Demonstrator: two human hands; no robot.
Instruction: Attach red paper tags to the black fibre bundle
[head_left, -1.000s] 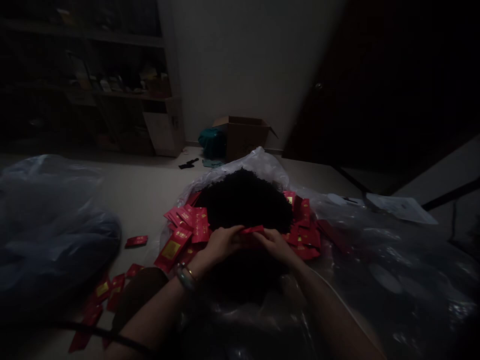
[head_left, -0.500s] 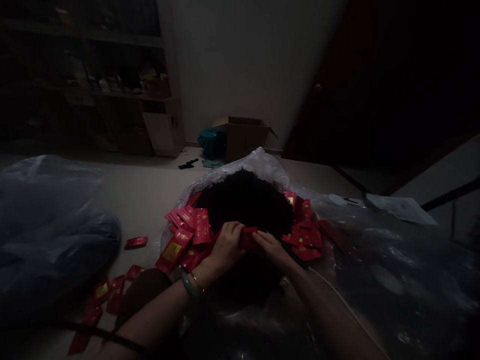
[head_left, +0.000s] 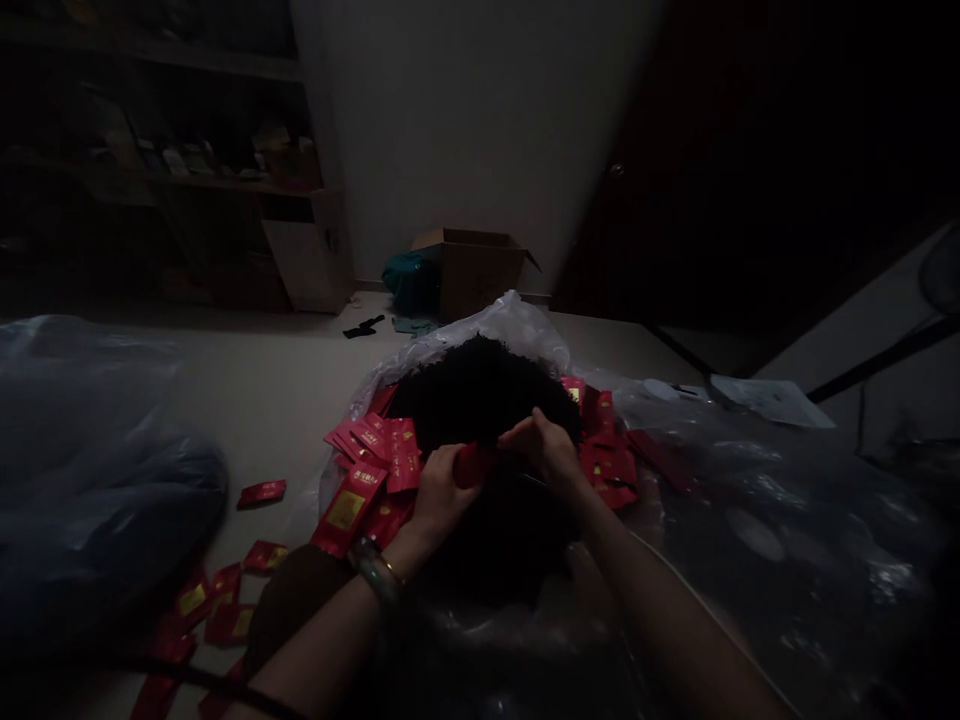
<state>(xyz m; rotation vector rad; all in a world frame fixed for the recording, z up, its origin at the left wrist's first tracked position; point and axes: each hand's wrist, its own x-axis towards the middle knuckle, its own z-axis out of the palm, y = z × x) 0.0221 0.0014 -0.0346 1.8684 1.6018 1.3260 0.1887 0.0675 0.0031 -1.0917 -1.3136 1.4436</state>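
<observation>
The room is dim. My left hand (head_left: 441, 490), with bracelets on its wrist, is closed round a small red packet (head_left: 474, 464), held open end up. My right hand (head_left: 541, 445) hovers just above and right of the packet, fingers pinched together over its mouth; what they hold is too dark to make out. Both hands are over a big heap of dark loose material (head_left: 480, 395) that lies on clear plastic sheeting (head_left: 750, 520). Several more red packets (head_left: 375, 460) with gold labels ring the heap on the left and on the right (head_left: 607, 450).
More red packets (head_left: 225, 600) lie scattered on the pale floor at lower left. A large filled plastic bag (head_left: 90, 470) sits at left. An open cardboard box (head_left: 472, 270) stands by the far wall beside shelves (head_left: 187, 180). A paper sheet (head_left: 772, 400) lies at right.
Both hands held the red packet flat between them. Now the left hand grips it upright, and the right hand has lifted off to above its mouth, pinched.
</observation>
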